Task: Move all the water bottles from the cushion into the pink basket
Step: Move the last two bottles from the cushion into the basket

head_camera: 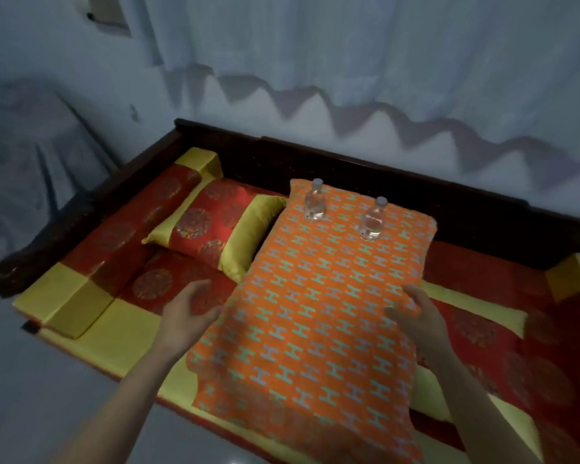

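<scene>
**Supervisor:** Which step are we at?

**Operator:** I judge we are at the very start. Both water bottles stand upright at the far end of the orange cushion (308, 313), in the upper middle of the frame. The left bottle (314, 202) is close to the far left corner. The right bottle (373, 221) is a little lower and to the right of it. They do not touch each other, and none is moved yet.

**Supervisor:** And the hands?

**Operator:** My left hand (190, 309) is just beside the left edge of the cushion, with fingers relaxed and spread, holding nothing. My right hand (412, 316) is over the right edge, with fingers loosely bent, and it is also empty. Whether they touch the fabric I cannot tell, because the picture is blurred there.

**Supervisor:** Where are the bottles relative to the hands?

**Operator:** Well apart. The hands are about halfway along the cushion, one at each side, and the bottles are beyond them, near the dark wooden frame (349, 162). The right bottle is more in line with my right hand.

**Supervisor:** What does the next move need?

**Operator:** I think I should reach forward, close one hand round the body of a bottle and lift it straight up. The cushion looks soft, so pressing on it may tip the bottles. Also, the pink basket is not in view, so I must find it before I carry anything.
</scene>
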{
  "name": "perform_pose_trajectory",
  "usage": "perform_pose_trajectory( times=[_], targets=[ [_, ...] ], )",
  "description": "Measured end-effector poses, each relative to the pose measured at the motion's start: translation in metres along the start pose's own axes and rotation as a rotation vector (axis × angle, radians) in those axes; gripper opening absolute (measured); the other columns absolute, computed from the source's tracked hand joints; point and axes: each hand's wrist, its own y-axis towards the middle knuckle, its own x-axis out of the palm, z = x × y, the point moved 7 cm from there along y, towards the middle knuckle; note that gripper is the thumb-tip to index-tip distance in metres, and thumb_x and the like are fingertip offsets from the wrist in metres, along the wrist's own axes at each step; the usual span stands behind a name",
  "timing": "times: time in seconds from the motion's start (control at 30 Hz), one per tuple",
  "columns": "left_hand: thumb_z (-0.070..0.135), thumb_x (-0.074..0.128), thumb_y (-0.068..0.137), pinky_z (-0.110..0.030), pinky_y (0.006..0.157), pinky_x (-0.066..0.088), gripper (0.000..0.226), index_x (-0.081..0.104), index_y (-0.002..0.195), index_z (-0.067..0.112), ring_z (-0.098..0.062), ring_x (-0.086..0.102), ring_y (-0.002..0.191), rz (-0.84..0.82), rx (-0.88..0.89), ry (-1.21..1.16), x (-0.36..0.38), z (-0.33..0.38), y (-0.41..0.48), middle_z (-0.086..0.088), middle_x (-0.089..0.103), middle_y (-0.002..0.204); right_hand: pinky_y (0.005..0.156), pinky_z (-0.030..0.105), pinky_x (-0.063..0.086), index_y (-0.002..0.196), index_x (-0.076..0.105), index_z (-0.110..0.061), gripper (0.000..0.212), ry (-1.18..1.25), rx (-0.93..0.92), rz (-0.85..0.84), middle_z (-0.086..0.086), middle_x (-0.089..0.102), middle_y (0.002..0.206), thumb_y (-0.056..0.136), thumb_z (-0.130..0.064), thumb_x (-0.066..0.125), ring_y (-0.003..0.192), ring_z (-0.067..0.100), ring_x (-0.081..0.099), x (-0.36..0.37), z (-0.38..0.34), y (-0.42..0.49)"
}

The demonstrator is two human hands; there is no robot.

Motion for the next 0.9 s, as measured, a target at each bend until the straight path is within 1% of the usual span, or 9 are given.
perform_pose_trajectory(
  times=[0.07,0.2,0.43,0.53,0.7,0.73,0.83,0.87,0.9],
  targets=[
    [0.016,0.081,0.072,-0.032,0.091,0.045,0.052,0.061,0.120,0.012,-0.019,0.061,0.108,-0.076,0.049,-0.020,0.020,0.012,0.047,-0.004,0.066,0.114,0.095,0.044,0.045,0.129,0.055,-0.014,0.060,0.001,0.037,0.055,0.010,0.055,0.131,0.075,-0.017,0.080,0.116,0.026,0.054,0.002,-0.002,0.017],
    [0.020,0.081,0.072,-0.035,0.090,0.047,0.055,0.060,0.122,0.009,-0.022,0.061,0.110,-0.171,0.123,-0.076,0.060,0.037,0.127,-0.006,0.066,0.115,0.095,0.042,0.046,0.132,0.053,-0.014,0.066,-0.021,0.074,0.113,0.010,0.054,0.133,0.073,-0.020,0.082,0.115,0.025,0.053,0.008,-0.012,0.060],
    [0.038,0.077,0.075,-0.037,0.104,0.038,0.079,0.041,0.142,0.014,-0.021,0.043,0.133,-0.286,0.071,-0.227,0.131,0.077,0.244,-0.004,0.047,0.143,0.100,0.042,0.043,0.145,0.034,-0.019,0.099,-0.062,0.137,0.125,0.007,0.043,0.146,0.063,-0.030,0.088,0.130,0.025,0.044,0.029,-0.017,0.169],
    [0.039,0.077,0.074,-0.032,0.102,0.036,0.086,0.035,0.145,0.015,-0.020,0.039,0.135,-0.303,0.055,-0.244,0.163,0.089,0.298,-0.004,0.042,0.147,0.102,0.045,0.042,0.149,0.027,-0.019,0.107,-0.027,0.172,0.134,0.007,0.039,0.148,0.062,-0.032,0.089,0.133,0.026,0.041,0.048,-0.009,0.226],
    [0.027,0.080,0.073,-0.008,0.089,0.035,0.092,0.027,0.147,0.018,-0.004,0.034,0.127,-0.380,0.116,-0.332,0.222,0.100,0.344,0.011,0.036,0.137,0.098,0.049,0.047,0.150,0.018,-0.022,0.109,-0.021,0.196,0.093,0.007,0.037,0.150,0.066,-0.032,0.086,0.132,0.028,0.043,0.079,0.008,0.277],
    [0.033,0.082,0.069,-0.009,0.094,0.034,0.099,0.025,0.148,0.021,-0.005,0.033,0.131,-0.396,0.133,-0.346,0.232,0.102,0.350,0.012,0.033,0.141,0.099,0.049,0.046,0.151,0.017,-0.023,0.112,-0.024,0.191,0.096,0.006,0.038,0.150,0.064,-0.032,0.087,0.133,0.027,0.042,0.083,0.011,0.284],
    [0.060,0.083,0.054,-0.030,0.112,0.030,0.119,0.018,0.150,0.033,-0.006,0.028,0.139,-0.442,0.174,-0.305,0.262,0.102,0.368,0.011,0.026,0.155,0.099,0.046,0.046,0.151,0.016,-0.025,0.117,-0.004,0.159,0.130,0.003,0.045,0.145,0.060,-0.032,0.089,0.130,0.024,0.045,0.088,0.020,0.302],
    [0.060,0.084,0.054,-0.027,0.111,0.033,0.120,0.017,0.150,0.034,-0.006,0.030,0.138,-0.466,0.181,-0.301,0.272,0.103,0.371,0.012,0.028,0.153,0.096,0.042,0.047,0.150,0.018,-0.026,0.114,0.013,0.138,0.133,0.002,0.048,0.142,0.061,-0.032,0.089,0.127,0.023,0.048,0.090,0.021,0.306],
    [0.051,0.087,0.057,-0.017,0.105,0.036,0.117,0.018,0.150,0.032,-0.006,0.033,0.135,-0.486,0.188,-0.312,0.279,0.105,0.373,0.011,0.032,0.150,0.092,0.038,0.048,0.148,0.022,-0.029,0.109,0.027,0.107,0.137,0.000,0.051,0.138,0.061,-0.033,0.088,0.123,0.021,0.052,0.091,0.021,0.308]
  ],
)
